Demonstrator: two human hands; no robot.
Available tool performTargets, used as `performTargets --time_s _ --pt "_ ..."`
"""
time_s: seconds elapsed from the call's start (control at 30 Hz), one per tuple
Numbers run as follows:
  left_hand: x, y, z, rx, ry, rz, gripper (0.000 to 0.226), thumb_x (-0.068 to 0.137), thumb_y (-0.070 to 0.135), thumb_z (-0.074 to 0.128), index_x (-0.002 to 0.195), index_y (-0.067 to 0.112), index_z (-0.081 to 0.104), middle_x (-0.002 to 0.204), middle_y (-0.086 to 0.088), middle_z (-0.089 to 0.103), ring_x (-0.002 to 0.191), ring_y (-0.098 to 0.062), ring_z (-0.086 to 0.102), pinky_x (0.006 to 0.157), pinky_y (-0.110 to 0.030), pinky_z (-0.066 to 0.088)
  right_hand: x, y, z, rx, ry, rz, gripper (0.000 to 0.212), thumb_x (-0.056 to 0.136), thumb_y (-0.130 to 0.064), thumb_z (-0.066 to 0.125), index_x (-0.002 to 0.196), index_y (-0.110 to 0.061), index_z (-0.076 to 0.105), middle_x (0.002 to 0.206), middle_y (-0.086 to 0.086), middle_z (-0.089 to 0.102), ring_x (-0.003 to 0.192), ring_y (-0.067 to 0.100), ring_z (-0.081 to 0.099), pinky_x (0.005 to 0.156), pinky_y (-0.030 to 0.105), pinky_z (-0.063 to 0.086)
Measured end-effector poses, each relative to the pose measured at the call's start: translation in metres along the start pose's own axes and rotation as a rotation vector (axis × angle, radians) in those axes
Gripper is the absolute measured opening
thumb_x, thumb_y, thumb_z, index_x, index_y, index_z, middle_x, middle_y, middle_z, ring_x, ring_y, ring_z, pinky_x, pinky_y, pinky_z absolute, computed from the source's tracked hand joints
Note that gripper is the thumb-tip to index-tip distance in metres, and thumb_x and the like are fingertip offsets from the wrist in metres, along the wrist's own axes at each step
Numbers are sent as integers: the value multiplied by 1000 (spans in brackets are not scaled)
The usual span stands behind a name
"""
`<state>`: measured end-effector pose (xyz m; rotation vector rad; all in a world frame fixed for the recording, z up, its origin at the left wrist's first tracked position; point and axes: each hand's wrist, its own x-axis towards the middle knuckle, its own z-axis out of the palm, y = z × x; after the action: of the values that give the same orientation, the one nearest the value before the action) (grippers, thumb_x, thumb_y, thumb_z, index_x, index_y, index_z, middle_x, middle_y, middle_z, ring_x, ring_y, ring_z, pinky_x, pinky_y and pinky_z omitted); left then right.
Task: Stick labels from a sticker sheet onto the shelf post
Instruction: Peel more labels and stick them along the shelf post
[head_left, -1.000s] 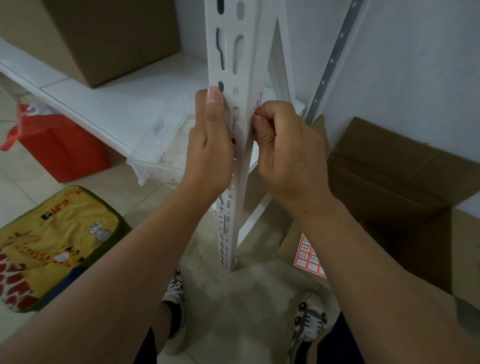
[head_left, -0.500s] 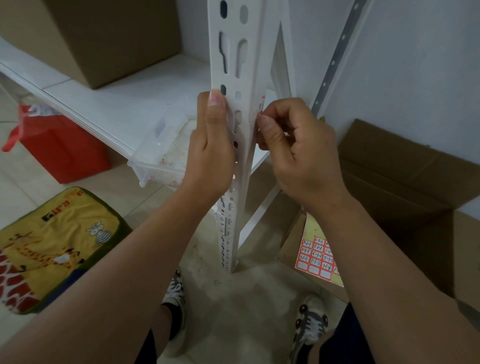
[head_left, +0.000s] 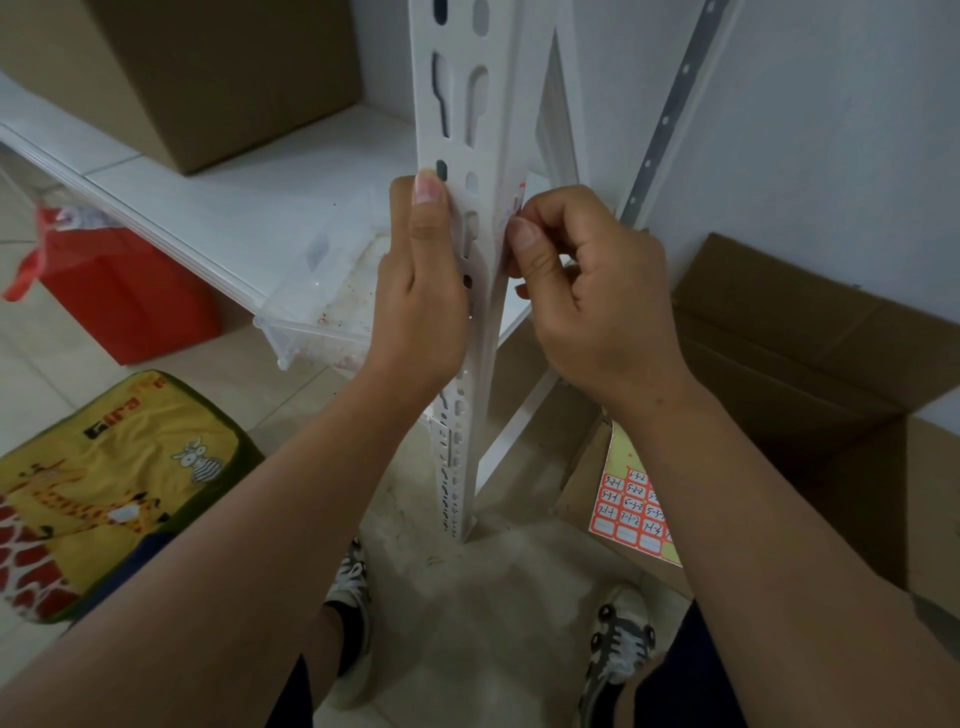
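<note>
Against the shelf post (head_left: 470, 218), which rises white and slotted through the middle of my view, everything else takes its place. Left of the post runs the white shelf board (head_left: 249, 202) with a brown carton on it; right of the post, on the floor, lies an opened cardboard box (head_left: 810, 353). Below the post's right side and leaning against that box I see the sticker sheet (head_left: 631, 506), red-bordered labels with handwriting on them, partly hidden by my right forearm; several labels look used or filled in, and many are left on the sheet, so I judge the job to be mid-way at best.

My left hand (head_left: 421, 291) wraps the post's left flange, thumb laid flat up its front face, steadying it. My right hand (head_left: 587, 291) sits on the post's right edge with its fingers curled and the thumb tip pressed to that edge. Just above the thumb, on the post's right face, a small red-and-white label (head_left: 518, 195) shows as a sliver; it looks to be touching the metal, with the thumb just beneath it. Whether it is fully pressed down I cannot tell, as that face is turned away from me.
</note>
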<state>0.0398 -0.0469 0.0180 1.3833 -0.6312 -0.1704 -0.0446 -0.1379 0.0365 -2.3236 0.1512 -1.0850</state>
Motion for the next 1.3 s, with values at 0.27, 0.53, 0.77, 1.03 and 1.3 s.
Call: performTargets --time_s 0.27,0.53,0.77,1.03,1.3 --pt "0 -1 0 -2 6 4 49 94 54 19 117 21 48 102 1 60 85 3 57 78 -15 49 0 -1 1 -13 28 -29 17 97 -18 50 94 -5 60 76 6 65 66 19 63 57 45 54" --pt "-1 0 -1 25 -7 -21 62 93 55 18 125 13 50 113 -9 66 98 -8 65 84 -22 53 3 2 -3 165 -44 113 15 98 -16 52 96 -3 60 82 6 66 75 17 65 68 40 57" --pt "0 2 -2 33 3 -51 67 92 57 18 128 11 52 110 -6 68 97 -8 67 82 -21 53 3 1 -6 320 -109 242 11 97 -17 55 98 -8 61 89 4 67 84 16 66 73 31 59" --pt "0 3 -1 23 13 -57 69 90 58 19 130 12 51 115 -8 67 100 -8 66 82 -22 54 9 3 -12 308 -139 173 13 97 -13 55 95 -1 62 83 1 68 77 10 67 67 21 57" --pt "0 2 -2 25 3 -60 67 90 57 18 126 13 53 110 -5 68 96 -4 67 81 -21 53 13 4 -16 323 -191 158 10 96 -12 56 94 -5 62 84 2 68 78 11 68 67 24 58"
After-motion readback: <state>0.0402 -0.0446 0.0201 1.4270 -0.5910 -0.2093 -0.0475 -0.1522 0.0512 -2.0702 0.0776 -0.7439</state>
